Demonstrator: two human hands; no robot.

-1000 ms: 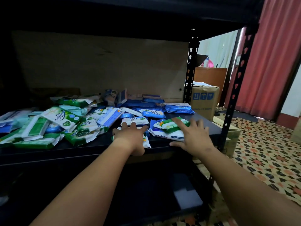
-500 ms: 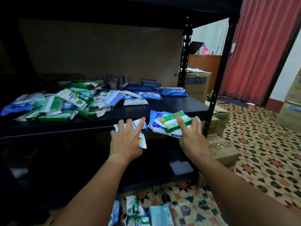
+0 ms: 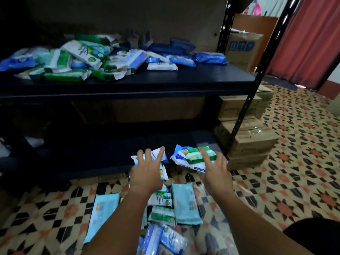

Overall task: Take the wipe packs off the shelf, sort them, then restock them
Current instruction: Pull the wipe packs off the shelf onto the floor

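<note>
1. Left hand [image 3: 147,172] grips a white wipe pack [image 3: 156,159] above the floor [image 3: 294,172]; its fingers hide most of the print.
2. Right hand [image 3: 214,169] clasps a stacked blue pack [image 3: 185,162] and green pack [image 3: 196,154].
3. More packs lie heaped on the shelf [image 3: 202,76] toward its left and back edges, blurred.
4. Sorted packs [image 3: 184,203] on the floor are partly covered by the forearms.
</note>
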